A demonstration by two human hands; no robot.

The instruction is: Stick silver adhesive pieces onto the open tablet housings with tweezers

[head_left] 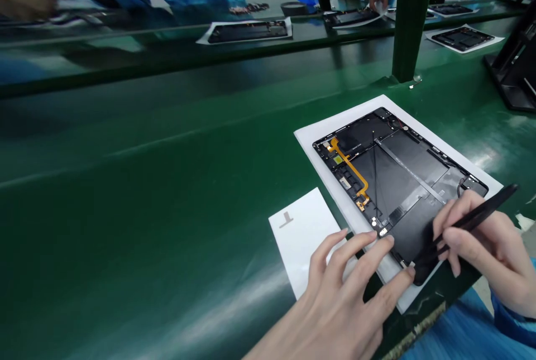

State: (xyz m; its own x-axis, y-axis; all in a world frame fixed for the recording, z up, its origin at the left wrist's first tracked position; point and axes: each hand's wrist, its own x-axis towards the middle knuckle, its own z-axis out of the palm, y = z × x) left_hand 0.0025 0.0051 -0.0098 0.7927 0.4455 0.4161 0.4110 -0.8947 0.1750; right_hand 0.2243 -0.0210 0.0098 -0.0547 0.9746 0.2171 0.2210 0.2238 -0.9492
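Note:
An opened tablet [402,181] with its black inside showing lies on white sheets [307,131]. An orange flex cable [354,169] runs along its left side, and a grey ribbon crosses its middle. My right hand [481,231] grips black tweezers [481,212], whose tips point down at the tablet's near corner. Fingers spread, my left hand [355,287] rests on the tablet's near left edge, its thumb or fingertip by a small light piece at that corner. Under the left fingers is part of a white card [307,231] with a small grey T-shaped strip on it.
A green post [412,19] rises from the green bench [167,209] beyond the tablet. On a raised shelf lie more tablet housings [251,30], where co-workers in blue sleeves work. A black stand [515,64] is at the right, and another housing [463,39] lies near it.

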